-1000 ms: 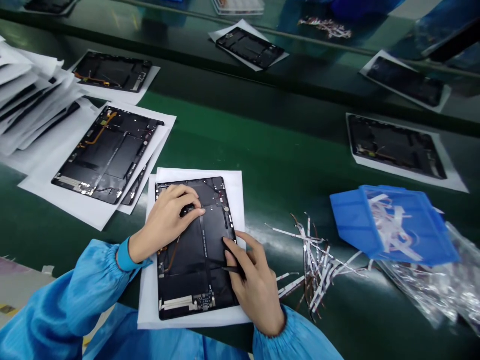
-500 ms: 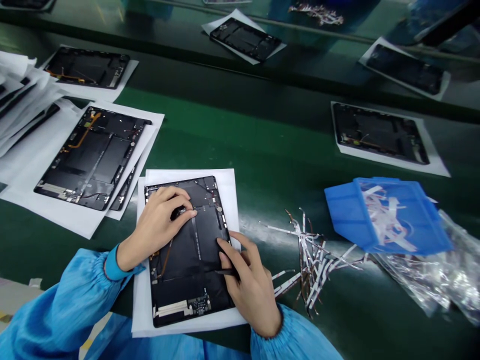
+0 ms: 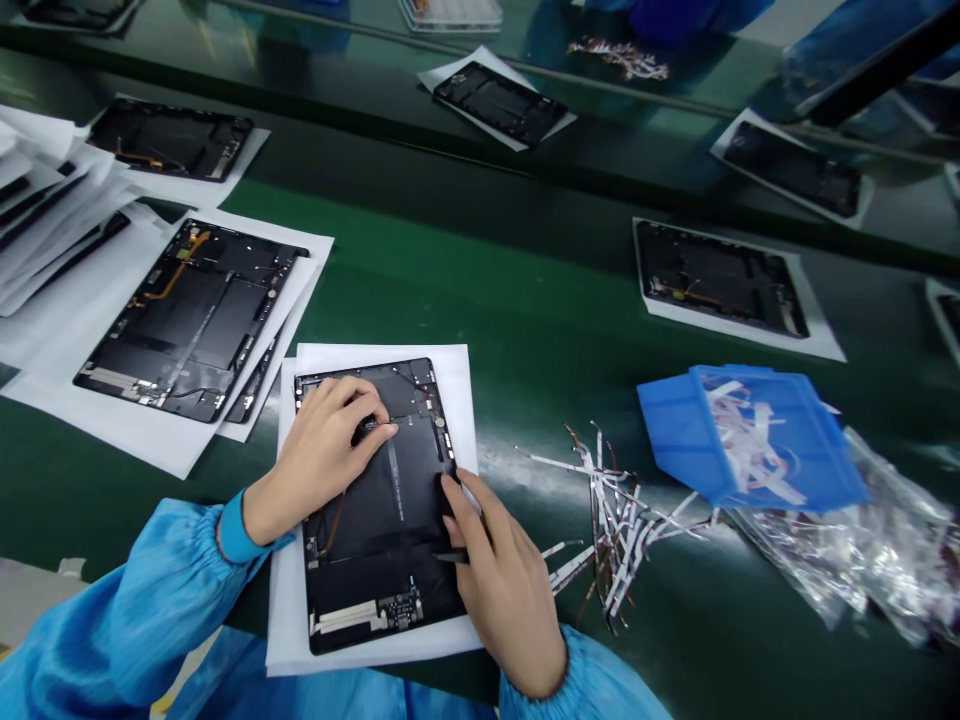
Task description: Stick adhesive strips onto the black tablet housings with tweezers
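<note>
The left hand [image 3: 315, 460] lies curled over the upper left of a black tablet back panel [image 3: 382, 520], its fingertips [image 3: 386, 428] closed in a narrow grip around a small dark part, though I cannot tell whether that part is actually held. Its weight seems to steady the panel. The right hand [image 3: 506, 590] pinches a thin black tool [image 3: 454, 557] low in a narrow grip, with its fingers [image 3: 454, 495] on the panel's right side, which suggests close, controlled work. The panel sits on a white paper sheet [image 3: 457, 400] near the near edge of the green tabletop [image 3: 525, 300], probably as padding. To the left, a second panel [image 3: 191, 320] and a heap of paper sheets [image 3: 45, 190] are kept clear of the hands. To the right, white film strips [image 3: 619, 530] lie within easy reach, beside a tilted blue plastic tray [image 3: 675, 420] holding more strips and a crumpled clear plastic bag [image 3: 847, 550].
</note>
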Available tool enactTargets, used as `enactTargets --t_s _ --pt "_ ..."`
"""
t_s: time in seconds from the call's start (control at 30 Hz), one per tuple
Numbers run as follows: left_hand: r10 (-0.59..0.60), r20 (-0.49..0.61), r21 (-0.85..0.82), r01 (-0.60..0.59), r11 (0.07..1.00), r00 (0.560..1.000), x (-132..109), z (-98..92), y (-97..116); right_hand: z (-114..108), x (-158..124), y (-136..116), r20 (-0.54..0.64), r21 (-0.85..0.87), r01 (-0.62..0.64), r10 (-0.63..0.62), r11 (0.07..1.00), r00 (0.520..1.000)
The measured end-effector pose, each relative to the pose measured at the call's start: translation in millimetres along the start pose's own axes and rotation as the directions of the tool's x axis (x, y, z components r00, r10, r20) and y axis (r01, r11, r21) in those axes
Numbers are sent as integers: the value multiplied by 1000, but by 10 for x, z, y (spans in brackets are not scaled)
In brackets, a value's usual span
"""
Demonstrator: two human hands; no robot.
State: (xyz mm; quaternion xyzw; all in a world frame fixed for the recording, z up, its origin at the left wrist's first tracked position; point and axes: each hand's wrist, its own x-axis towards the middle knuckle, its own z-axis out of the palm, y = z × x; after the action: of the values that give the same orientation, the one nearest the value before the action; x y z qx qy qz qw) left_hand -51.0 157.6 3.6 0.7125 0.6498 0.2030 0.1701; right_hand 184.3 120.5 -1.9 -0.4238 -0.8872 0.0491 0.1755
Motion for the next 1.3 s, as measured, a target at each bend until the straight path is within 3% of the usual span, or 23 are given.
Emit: enactTargets --t_s 0.13,0.27,0.47,0.63,0.77,0.97,1.03,1.17,1.3 --pt "-26 -20 13 26 1000 999 -3 9 -2 -138 -81 -126 5 26 137 -137 990 991" --pt "-39 -65 2 39 999 997 -4 47 -26 -142 -124 -239 102 37 277 -279 960 955" --pt "-56 -184 -159 26 987 981 -33 42 -38 22 202 -243 162 -63 240 -227 969 960" --pt "-70 -287 -213 8 977 955 -50 -59 -65 150 593 -219 163 42 193 -198 980 967" --pt "-64 -279 -159 19 987 958 24 -126 -222 117 700 -187 158 163 134 -160 977 974" --pt "-72 -205 -77 57 995 976 185 -146 -456 -281 360 -2 40 232 66 -78 970 996" --pt "-66 -174 -58 57 997 983 212 -158 -477 -310 205 89 33 242 32 -41 970 999" --pt "-54 -144 -25 51 998 988 244 -201 -484 -57 13 244 -10 248 -53 58 967 998" --pt "-35 -124 12 37 999 992 329 -249 -510 224 -9 317 -99 208 -24 46 978 994"
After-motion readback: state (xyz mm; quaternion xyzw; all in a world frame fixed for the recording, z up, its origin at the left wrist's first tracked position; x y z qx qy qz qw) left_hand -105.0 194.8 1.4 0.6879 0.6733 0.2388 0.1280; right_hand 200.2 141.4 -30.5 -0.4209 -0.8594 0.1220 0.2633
